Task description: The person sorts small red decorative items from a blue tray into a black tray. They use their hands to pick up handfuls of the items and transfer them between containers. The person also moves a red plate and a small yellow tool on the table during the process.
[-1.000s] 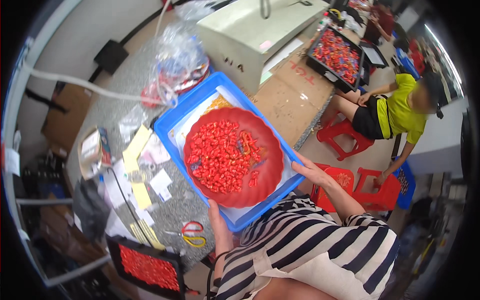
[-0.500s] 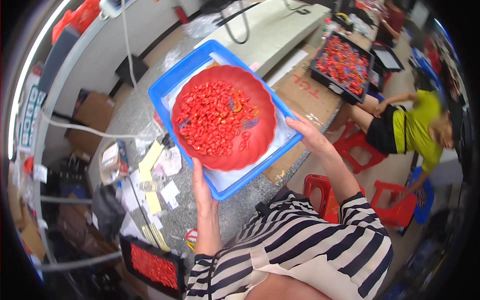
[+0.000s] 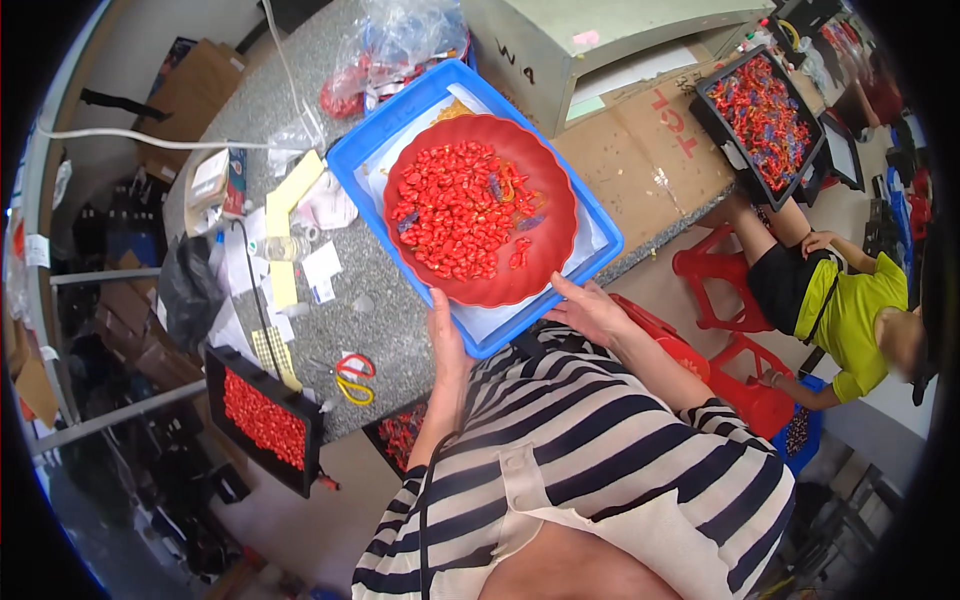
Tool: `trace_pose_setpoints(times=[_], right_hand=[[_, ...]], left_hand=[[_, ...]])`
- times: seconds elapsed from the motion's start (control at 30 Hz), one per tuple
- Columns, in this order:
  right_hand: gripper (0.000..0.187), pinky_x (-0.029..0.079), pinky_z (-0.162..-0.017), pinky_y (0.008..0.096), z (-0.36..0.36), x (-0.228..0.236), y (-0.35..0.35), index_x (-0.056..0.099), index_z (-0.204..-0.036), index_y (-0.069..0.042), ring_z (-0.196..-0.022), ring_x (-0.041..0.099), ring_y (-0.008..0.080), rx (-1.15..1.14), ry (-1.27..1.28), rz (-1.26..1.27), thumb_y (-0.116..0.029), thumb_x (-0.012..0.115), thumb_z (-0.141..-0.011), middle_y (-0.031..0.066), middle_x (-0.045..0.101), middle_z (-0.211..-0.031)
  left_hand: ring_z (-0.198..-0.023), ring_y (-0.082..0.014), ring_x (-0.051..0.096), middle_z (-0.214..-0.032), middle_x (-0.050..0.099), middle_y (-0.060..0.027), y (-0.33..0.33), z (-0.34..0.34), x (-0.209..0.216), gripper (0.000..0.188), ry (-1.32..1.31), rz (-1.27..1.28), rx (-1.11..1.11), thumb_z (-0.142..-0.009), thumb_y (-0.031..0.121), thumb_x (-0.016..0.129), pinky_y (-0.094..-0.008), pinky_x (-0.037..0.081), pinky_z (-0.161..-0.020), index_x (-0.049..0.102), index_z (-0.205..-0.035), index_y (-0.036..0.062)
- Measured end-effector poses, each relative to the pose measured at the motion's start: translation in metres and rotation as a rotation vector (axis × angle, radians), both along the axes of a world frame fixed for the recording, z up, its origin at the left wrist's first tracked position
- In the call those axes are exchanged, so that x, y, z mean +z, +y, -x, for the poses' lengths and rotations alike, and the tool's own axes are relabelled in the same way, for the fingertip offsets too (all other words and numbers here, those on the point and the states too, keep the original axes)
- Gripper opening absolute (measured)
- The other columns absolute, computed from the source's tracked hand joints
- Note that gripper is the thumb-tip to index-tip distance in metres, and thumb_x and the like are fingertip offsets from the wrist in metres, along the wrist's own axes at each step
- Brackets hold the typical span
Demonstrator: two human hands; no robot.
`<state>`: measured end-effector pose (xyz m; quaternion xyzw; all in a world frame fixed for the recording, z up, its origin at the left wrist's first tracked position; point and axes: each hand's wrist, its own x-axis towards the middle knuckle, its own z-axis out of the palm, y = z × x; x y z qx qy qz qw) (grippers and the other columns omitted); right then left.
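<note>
A blue rectangular tray lined with white paper is between my hands, close to the front of my body. In it sits a red bowl with a scalloped rim, partly filled with small shiny red pieces. A few orange and purple bits lie among them. My left hand grips the tray near its front left corner, fingers up along the side. On the front right edge my right hand holds the rim, thumb on top. The undersides of both grips are hidden.
Scissors with red and yellow handles lie left on the speckled table, near papers and a black bag. Black trays of red pieces and mixed pieces stand left and far right. A grey-green cabinet stands behind; a person sits right.
The tray and bowl have come nearer my body and sit lower over the table. My right hand has slid from the tray's right corner to its front edge. My view has shifted.
</note>
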<state>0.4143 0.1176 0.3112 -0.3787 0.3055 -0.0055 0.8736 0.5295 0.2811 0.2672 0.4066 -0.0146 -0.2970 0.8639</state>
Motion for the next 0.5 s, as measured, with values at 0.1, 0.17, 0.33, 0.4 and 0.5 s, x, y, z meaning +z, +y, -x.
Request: trace_pose_setpoints(times=[0.1, 0.17, 0.33, 0.4, 0.5], right_hand=[[0.049, 0.046, -0.090, 0.0390, 0.004, -0.004, -0.006, 0.042, -0.121, -0.003, -0.103, 0.056, 0.0237, -0.017, 0.090, -0.047, -0.022, 0.066, -0.082, 0.0121, 0.055, -0.115], [0.048, 0.046, -0.090, 0.0389, 0.006, -0.008, -0.008, 0.042, -0.120, -0.003, -0.103, 0.056, 0.0232, -0.013, 0.093, -0.063, -0.019, 0.067, -0.082, 0.0121, 0.055, -0.114], [0.045, 0.047, -0.090, 0.0384, 0.010, -0.015, -0.012, 0.044, -0.117, -0.001, -0.102, 0.057, 0.0220, -0.022, 0.068, -0.073, -0.014, 0.066, -0.080, 0.0115, 0.057, -0.111], [0.044, 0.047, -0.090, 0.0384, 0.011, -0.016, -0.012, 0.045, -0.117, 0.000, -0.102, 0.057, 0.0217, -0.029, 0.061, -0.091, -0.012, 0.066, -0.080, 0.0114, 0.057, -0.112], [0.040, 0.047, -0.090, 0.0387, 0.010, -0.007, -0.008, 0.046, -0.116, 0.000, -0.101, 0.058, 0.0215, -0.011, 0.077, -0.096, -0.011, 0.064, -0.081, 0.0122, 0.057, -0.112]], left_hand=[[-0.120, -0.0255, 0.043, -0.135, 0.037, -0.0146, -0.001, 0.009, -0.003, 0.061, 0.055, -0.018, -0.014, -0.094, 0.044, 0.038, -0.0372, 0.037, -0.100, 0.027, -0.135, -0.0001], [-0.119, -0.0256, 0.044, -0.135, 0.037, -0.0147, -0.001, 0.011, -0.005, 0.061, 0.084, -0.012, -0.029, -0.094, 0.044, 0.038, -0.0375, 0.037, -0.100, 0.027, -0.135, 0.0001], [-0.120, -0.0256, 0.044, -0.135, 0.037, -0.0150, -0.001, 0.012, -0.010, 0.060, 0.093, -0.026, -0.064, -0.095, 0.044, 0.037, -0.0380, 0.037, -0.099, 0.027, -0.135, 0.0006], [-0.120, -0.0255, 0.043, -0.135, 0.036, -0.0148, 0.000, 0.013, -0.015, 0.060, 0.098, -0.020, -0.069, -0.095, 0.043, 0.037, -0.0378, 0.037, -0.099, 0.026, -0.136, 0.0009], [-0.117, -0.0247, 0.046, -0.133, 0.040, -0.0151, 0.001, 0.015, -0.015, 0.062, 0.069, -0.050, -0.023, -0.094, 0.046, 0.038, -0.0373, 0.039, -0.098, 0.029, -0.134, -0.0002]])
